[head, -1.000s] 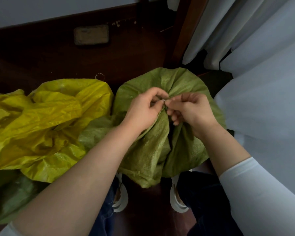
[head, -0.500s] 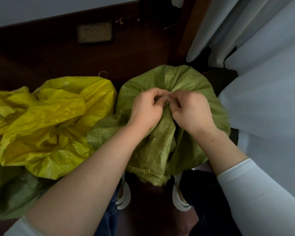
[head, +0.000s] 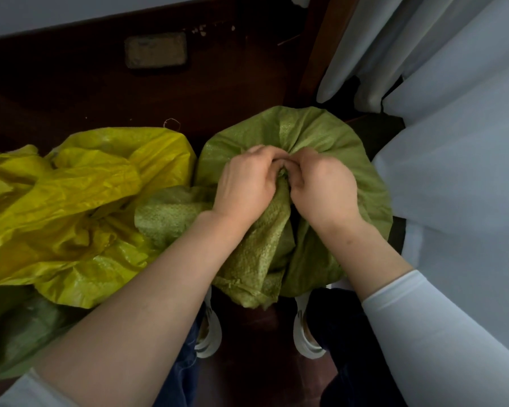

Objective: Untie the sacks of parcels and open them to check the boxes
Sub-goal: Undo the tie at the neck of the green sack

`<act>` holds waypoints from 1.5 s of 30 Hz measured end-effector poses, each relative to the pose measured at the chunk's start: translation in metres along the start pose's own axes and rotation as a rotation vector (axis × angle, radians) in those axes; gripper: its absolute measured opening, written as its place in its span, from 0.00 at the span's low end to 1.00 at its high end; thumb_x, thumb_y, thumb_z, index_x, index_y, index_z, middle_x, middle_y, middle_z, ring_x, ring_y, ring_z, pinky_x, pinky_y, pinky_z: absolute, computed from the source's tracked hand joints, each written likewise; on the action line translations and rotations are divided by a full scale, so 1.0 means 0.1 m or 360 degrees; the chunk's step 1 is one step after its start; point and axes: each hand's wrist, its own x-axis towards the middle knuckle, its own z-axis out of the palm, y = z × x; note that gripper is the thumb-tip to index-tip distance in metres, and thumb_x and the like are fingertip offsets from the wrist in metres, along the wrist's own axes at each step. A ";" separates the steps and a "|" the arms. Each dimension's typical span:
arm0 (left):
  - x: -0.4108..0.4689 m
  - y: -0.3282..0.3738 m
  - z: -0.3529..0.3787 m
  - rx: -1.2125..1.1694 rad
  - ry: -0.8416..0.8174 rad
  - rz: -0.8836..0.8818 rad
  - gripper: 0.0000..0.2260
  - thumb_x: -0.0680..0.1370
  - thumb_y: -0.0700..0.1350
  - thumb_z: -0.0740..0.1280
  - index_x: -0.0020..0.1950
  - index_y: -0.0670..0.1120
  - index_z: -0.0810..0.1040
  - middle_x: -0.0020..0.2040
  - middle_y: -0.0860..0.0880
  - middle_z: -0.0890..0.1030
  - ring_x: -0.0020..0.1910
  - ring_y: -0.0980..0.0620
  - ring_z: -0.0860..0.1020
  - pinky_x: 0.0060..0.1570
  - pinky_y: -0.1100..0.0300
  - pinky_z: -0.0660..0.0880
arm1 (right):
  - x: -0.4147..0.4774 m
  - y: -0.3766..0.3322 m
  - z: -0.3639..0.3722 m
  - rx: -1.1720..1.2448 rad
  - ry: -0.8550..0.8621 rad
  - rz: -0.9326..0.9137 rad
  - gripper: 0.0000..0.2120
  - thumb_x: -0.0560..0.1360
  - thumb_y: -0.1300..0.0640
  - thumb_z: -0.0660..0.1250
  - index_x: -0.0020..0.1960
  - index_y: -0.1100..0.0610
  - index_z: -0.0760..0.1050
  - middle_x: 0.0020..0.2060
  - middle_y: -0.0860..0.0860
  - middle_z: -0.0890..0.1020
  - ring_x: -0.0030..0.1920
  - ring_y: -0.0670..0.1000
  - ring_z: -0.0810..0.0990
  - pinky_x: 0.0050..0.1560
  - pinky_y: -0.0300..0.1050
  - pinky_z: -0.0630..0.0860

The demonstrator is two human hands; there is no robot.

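The green sack (head: 321,136) stands on the dark wooden floor (head: 86,92), just in front of the person's white shoes (head: 209,333), its mouth bunched into a tied neck (head: 282,174) at the top. The left hand (head: 244,186) and the right hand (head: 323,189) meet at that neck, both with fingers curled round the gathered cloth. A loose flap of the sack hangs down between the wrists. A crumpled yellow sack (head: 80,207) lies touching it on the left. Pale curtains (head: 453,113) hang on the right.
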 end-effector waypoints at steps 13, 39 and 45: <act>0.06 -0.07 -0.06 -0.0059 -0.0051 0.0186 0.09 0.77 0.40 0.66 0.54 0.41 0.81 0.49 0.45 0.82 0.48 0.49 0.81 0.50 0.54 0.78 | 0.07 0.05 -0.14 0.1103 -0.0391 0.0571 0.07 0.77 0.62 0.65 0.52 0.64 0.77 0.32 0.50 0.79 0.32 0.47 0.80 0.38 0.43 0.82; 0.14 -0.05 -0.13 -0.0146 -0.0220 0.0157 0.10 0.77 0.39 0.65 0.57 0.44 0.80 0.50 0.50 0.81 0.50 0.55 0.78 0.52 0.63 0.74 | 0.06 0.02 -0.18 0.1430 -0.0335 0.0721 0.06 0.76 0.64 0.64 0.41 0.59 0.75 0.28 0.51 0.79 0.23 0.44 0.77 0.27 0.37 0.76; 0.11 0.03 -0.08 -0.0330 0.0025 -0.0282 0.09 0.77 0.39 0.64 0.54 0.44 0.81 0.50 0.49 0.83 0.51 0.53 0.80 0.55 0.59 0.76 | 0.00 -0.04 -0.08 0.0695 -0.0040 0.0210 0.08 0.73 0.57 0.65 0.45 0.61 0.76 0.32 0.56 0.82 0.32 0.57 0.81 0.36 0.57 0.79</act>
